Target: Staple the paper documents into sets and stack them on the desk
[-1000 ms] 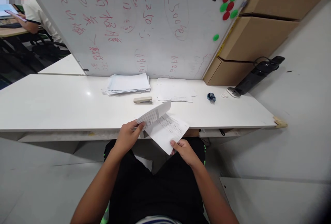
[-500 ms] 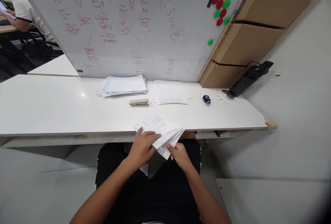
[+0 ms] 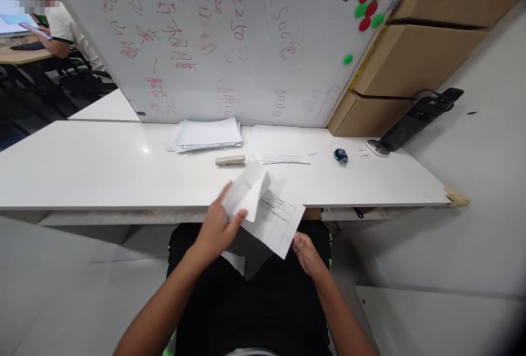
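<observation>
Printed paper sheets [image 3: 273, 230] are held over the front edge of the desk, with lines and tables on them. My left hand [image 3: 217, 230] is closed on the left part, thumb on top, and a curled sheet stands up under its thumb. My right hand [image 3: 307, 253] pinches the sheets' lower right edge; its fingertips are partly hidden. Just beyond the sheets lies a beige stapler [image 3: 230, 161]. Behind it are a thick paper stack [image 3: 207, 132] and, to the right, a thinner paper pile [image 3: 281, 145].
A whiteboard [image 3: 246, 82] with red writing and magnets stands at the back. Cardboard boxes [image 3: 427, 60], a dark bottle [image 3: 423, 118], a mouse [image 3: 377, 148] and a small blue object [image 3: 341, 156] are at the right. Another person [image 3: 68, 33] sits far left.
The sheets were folded over with handwriting showing half a second ago; now they are opened out, showing a printed form. My left hand lifts a curled sheet. The right hand stays at the lower right edge.
</observation>
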A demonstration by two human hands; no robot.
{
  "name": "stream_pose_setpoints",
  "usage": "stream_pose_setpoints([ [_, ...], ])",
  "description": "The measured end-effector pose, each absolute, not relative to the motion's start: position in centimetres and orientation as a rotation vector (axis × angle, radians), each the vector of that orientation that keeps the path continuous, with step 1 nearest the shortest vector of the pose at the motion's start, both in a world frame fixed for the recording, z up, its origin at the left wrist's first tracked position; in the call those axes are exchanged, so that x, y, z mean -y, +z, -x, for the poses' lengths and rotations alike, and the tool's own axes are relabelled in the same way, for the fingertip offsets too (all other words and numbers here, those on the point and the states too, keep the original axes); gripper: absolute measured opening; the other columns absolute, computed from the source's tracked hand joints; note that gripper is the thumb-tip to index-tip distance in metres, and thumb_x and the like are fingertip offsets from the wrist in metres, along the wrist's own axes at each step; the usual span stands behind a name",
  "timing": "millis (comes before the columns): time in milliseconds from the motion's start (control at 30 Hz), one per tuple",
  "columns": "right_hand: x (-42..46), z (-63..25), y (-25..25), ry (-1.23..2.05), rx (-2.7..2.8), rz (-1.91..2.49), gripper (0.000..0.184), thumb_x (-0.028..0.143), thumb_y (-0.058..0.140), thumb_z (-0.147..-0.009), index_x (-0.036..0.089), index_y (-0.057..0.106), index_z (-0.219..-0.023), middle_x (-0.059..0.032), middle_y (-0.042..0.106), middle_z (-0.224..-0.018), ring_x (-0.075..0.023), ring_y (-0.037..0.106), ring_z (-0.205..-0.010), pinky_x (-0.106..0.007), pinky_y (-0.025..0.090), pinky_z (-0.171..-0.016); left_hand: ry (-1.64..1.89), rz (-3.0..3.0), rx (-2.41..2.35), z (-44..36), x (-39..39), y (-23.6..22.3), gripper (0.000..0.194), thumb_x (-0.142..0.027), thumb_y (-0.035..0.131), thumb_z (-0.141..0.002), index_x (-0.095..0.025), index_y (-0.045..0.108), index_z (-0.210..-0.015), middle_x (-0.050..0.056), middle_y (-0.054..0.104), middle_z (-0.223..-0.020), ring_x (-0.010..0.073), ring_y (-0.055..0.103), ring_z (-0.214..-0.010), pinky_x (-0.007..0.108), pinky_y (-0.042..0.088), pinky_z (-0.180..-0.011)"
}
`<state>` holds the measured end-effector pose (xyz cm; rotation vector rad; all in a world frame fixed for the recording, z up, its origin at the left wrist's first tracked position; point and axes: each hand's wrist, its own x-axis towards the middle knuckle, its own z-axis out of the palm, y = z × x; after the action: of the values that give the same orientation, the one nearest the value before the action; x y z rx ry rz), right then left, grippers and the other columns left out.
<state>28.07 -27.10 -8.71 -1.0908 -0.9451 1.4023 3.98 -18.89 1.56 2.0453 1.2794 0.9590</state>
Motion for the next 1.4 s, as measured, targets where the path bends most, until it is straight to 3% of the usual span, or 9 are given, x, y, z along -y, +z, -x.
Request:
stream_pose_setpoints([
  [200,27.0,-27.1,-7.0,1.474,0.816,0.953,0.06,0.067,0.059,-0.076,0.024,0.064,-0.117,-0.0099,0.065,-0.121,-0.0307,0.059,-0.115,-0.046,0.045,-0.097,0.276,-2.446,-0.856,-6.4,21.2,0.9,0.062,-0.058,0.043,-0.091,-0.029,0.034,-0.145,0.006,0.032,-0.152,0.0284,0.021,-0.143,0.056,0.006,-0.116],
  [367,26.1,-26.7,-6.7,1.406,0.678,1.166,0.045,0.049,0.07,-0.076,0.021,0.067,-0.112,-0.0096,0.067,-0.119,-0.0292,0.061,-0.112,-0.045,0.044,-0.099,0.298,-2.384,-0.896,-5.5,20.3,3.1,0.053,-0.054,0.038,-0.094,-0.029,0.042,-0.14,0.003,0.037,-0.15,0.0227,0.028,-0.141,0.045,0.022,-0.116],
  [533,25.7,-27.4,-7.2,1.292,0.72,1.301,0.046,0.05,0.07,-0.076,0.018,0.068,-0.109,-0.0108,0.068,-0.117,-0.0311,0.062,-0.109,-0.047,0.047,-0.096,0.541,-2.234,-1.213,-3.8,17.4,4.3,0.051,-0.053,0.04,-0.093,-0.023,0.048,-0.135,0.008,0.048,-0.142,0.0246,0.041,-0.133,0.042,0.034,-0.11],
  [700,25.4,-28.4,-5.8,1.133,1.013,1.397,0.044,0.05,0.065,-0.08,0.018,0.069,-0.109,-0.0106,0.067,-0.118,-0.031,0.062,-0.11,-0.046,0.048,-0.096,0.75,-1.761,-1.281,-2.8,15.1,1.9,0.087,-0.054,0.059,-0.082,-0.022,0.016,-0.15,0.014,0.051,-0.139,0.0288,0.049,-0.127,0.044,0.047,-0.097],
  [800,24.4,-28.4,-3.5,1.028,1.184,1.373,0.04,0.049,0.062,-0.082,0.018,0.071,-0.107,-0.0102,0.07,-0.112,-0.0309,0.064,-0.104,-0.048,0.049,-0.094,0.831,-1.489,-1.133,-2.4,14.9,1.3,0.078,-0.053,0.066,-0.077,-0.019,0.039,-0.141,0.013,0.06,-0.129,0.0292,0.059,-0.114,0.041,0.052,-0.09],
  [933,22.3,-27.9,0.1,0.842,1.459,1.2,0.031,0.042,0.058,-0.086,0.025,0.071,-0.109,-0.0055,0.069,-0.115,-0.0281,0.061,-0.111,-0.047,0.044,-0.101,0.974,-1.315,-1.008,-2.1,14.8,1.5,0.052,-0.052,0.07,-0.074,-0.012,0.068,-0.107,0.013,0.07,-0.111,0.0308,0.064,-0.104,0.045,0.051,-0.092],
  [1033,21.0,-27.3,1.3,0.813,1.549,1.126,0.031,0.04,0.057,-0.087,0.028,0.069,-0.113,-0.003,0.065,-0.122,-0.0269,0.057,-0.118,-0.044,0.043,-0.103,1.109,-1.262,-0.98,-2.4,14.2,1.4,0.051,-0.049,0.074,-0.071,-0.012,0.069,-0.105,0.012,0.07,-0.11,0.0305,0.064,-0.105,0.046,0.049,-0.096],
  [1167,20.1,-26.1,-0.1,0.868,1.451,1.294,0.036,0.045,0.055,-0.087,0.023,0.07,-0.11,-0.0054,0.072,-0.102,-0.0282,0.064,-0.102,-0.041,0.05,-0.091,1.091,-1.285,-1.039,-3.1,14.1,0.1,0.052,-0.05,0.073,-0.072,-0.011,0.069,-0.107,0.012,0.069,-0.113,0.0314,0.062,-0.108,0.048,0.047,-0.099],
  [1400,21.8,-25.5,-3.6,0.765,1.31,1.399,0.035,0.045,0.056,-0.086,0.022,0.07,-0.109,-0.0072,0.071,-0.105,-0.029,0.062,-0.107,-0.042,0.047,-0.096,1.027,-1.585,-1.165,-3.0,17.6,-0.9,0.043,-0.048,0.053,-0.088,-0.019,0.065,-0.117,0.006,0.066,-0.121,0.0272,0.057,-0.117,0.046,0.042,-0.104],
])
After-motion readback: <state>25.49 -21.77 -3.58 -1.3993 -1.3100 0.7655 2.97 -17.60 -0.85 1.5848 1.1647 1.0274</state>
